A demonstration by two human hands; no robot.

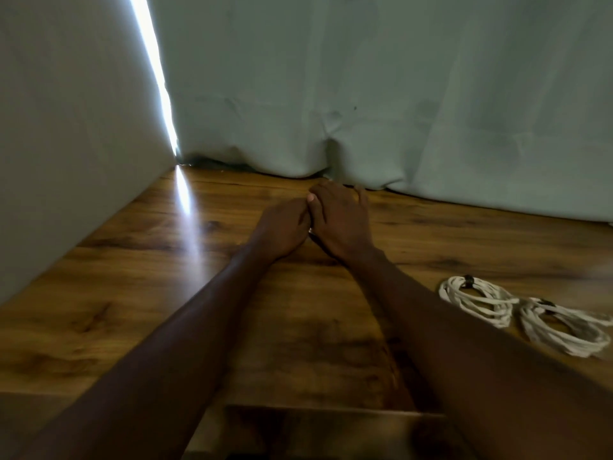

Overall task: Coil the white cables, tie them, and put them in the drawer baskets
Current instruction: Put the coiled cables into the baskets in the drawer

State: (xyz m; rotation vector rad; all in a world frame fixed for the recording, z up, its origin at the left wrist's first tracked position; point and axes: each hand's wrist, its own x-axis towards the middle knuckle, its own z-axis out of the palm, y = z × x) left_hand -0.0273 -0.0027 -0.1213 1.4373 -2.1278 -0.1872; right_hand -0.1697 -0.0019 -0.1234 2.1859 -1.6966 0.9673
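White cable lies in two tied coils on the wooden worktop (132, 293) off to the person's right, the nearer-centre coil (474, 300) touching the outer coil (560, 327), each cinched with a small dark tie. Both arms reach forward over the wood, the left hand (285, 227) and right hand (338, 220) pressed together near the pale green curtain (398, 94). Whether either grip is clamped on anything I cannot tell, since the fingers are hidden and blurred.
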